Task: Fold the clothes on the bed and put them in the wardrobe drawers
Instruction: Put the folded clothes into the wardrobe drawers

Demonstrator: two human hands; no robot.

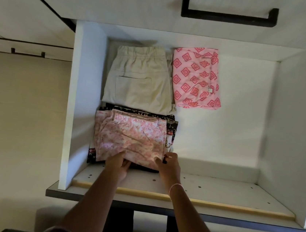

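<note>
Folded pink floral garment (130, 138): front left of the open drawer (222, 133), stacked on a black patterned garment (141, 112) that shows along the far and right edges.

Thin, soft cloth by the look of it. Light, limp, likely to sag or unfold if lifted by one corner. Best held at the near folded edge with both hands, or flat from beneath. No slip or breakage risk.

Left hand (119, 164) at the near edge, fingers (119, 156) curled round the hem. Right hand (169, 168) at the near right corner, thumb on the floral cloth, fingers curled, with a bit of dark cloth showing among them.

Beige shorts (139, 80) just behind the stack. Pink diamond-print garment (196, 77) beside the shorts, rear centre.
</note>
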